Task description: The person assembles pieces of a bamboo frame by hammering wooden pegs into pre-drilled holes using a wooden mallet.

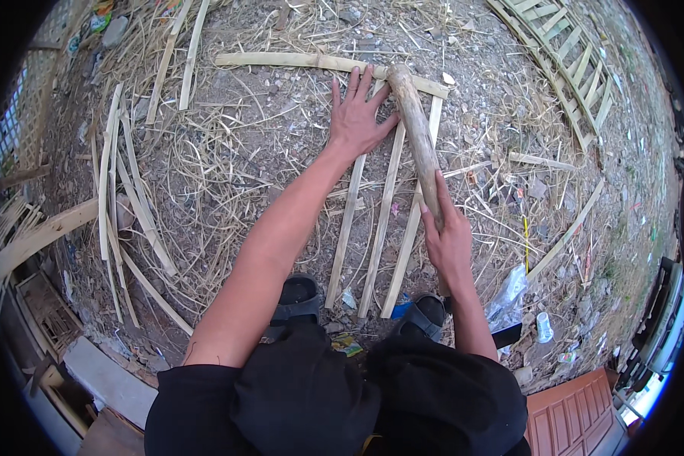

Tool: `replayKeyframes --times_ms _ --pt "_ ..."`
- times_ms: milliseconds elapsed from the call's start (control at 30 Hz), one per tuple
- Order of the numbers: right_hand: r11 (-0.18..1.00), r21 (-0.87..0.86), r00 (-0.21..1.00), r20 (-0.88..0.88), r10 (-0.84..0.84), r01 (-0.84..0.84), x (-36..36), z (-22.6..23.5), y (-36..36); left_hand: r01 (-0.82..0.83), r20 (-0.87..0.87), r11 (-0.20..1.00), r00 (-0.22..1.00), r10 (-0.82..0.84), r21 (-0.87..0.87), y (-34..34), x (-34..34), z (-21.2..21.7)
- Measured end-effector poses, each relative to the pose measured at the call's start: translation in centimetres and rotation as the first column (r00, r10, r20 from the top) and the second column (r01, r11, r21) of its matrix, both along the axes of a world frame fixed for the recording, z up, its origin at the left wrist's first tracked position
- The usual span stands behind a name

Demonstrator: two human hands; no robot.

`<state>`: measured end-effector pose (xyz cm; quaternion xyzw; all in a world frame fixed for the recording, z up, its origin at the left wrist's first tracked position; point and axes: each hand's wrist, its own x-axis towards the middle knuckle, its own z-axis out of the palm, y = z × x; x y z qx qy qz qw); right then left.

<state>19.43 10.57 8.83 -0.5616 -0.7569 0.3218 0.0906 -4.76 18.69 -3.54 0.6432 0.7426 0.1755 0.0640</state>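
A long split-bamboo slat [289, 60] lies crosswise on the ground ahead of me. Three narrower slats run from it toward my feet, the middle one [380, 220] between the other two. My left hand [357, 120] is spread flat, its fingertips at the crosswise slat and its palm by the upper end of the leftmost long slat. In my right hand [448, 235] is a thick round wooden stick [416, 121], gripped near its lower part. The stick's far end lies over the crosswise slat, close to my left fingers. Whether it touches the slat I cannot tell.
A slatted bamboo lattice [562, 57] lies at the upper right. Loose bamboo slats [114, 182] and a wide plank [42, 239] are at the left. Near my right foot are a clear plastic bag [508, 296] and a plastic cup [544, 327]. Dry shavings litter the dirt.
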Motion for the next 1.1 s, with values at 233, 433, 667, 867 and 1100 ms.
replayKeyframes --times_ms 233,433,667,867,1100 --pt "0.998 0.039 0.997 -0.059 -0.044 0.046 1.1 0.2 -1.9 0.007 0.036 1.000 0.999 -0.007 0.012 -0.1 -0.1 -0.1" --pt "1.000 -0.022 0.999 -0.039 0.011 -0.012 -0.9 -0.2 -0.1 0.003 0.002 0.999 1.000 -0.002 -0.040 0.0 -0.2 0.3" --pt "0.998 -0.035 0.995 -0.083 -0.051 0.048 0.2 0.9 -2.5 0.008 0.011 0.999 1.000 -0.007 -0.045 0.0 -0.1 0.6" --pt "0.997 -0.079 1.000 0.006 -0.015 0.015 -1.8 0.3 0.3 0.007 -0.014 0.996 1.000 -0.009 -0.091 0.1 -0.1 0.9" --pt "0.998 -0.036 0.987 -0.150 -0.059 0.054 -0.3 1.1 -2.2 0.008 0.005 0.998 1.000 -0.008 -0.058 0.0 0.1 0.6"
